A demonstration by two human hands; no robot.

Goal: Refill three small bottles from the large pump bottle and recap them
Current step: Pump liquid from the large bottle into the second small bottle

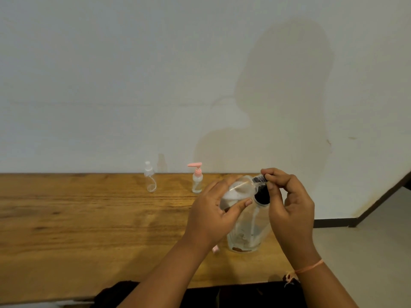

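**Small bottle held tilted over the large one**

The left hand [213,210] wraps the clear small bottle [242,187] round its body, thumb across the front, holding it tilted. The right hand [289,201] pinches the bottle's dark end between thumb and forefinger; I cannot tell whether that end is a cap or bare thread. The large bottle [244,236] stands on the surface [89,218] just below both hands. A spray bottle [149,177] and a pink-pump bottle [197,180] stand well beyond the left hand. The small bottle is probably light, thin-walled and slick when wet, so hold the body gently and twist only at the neck.
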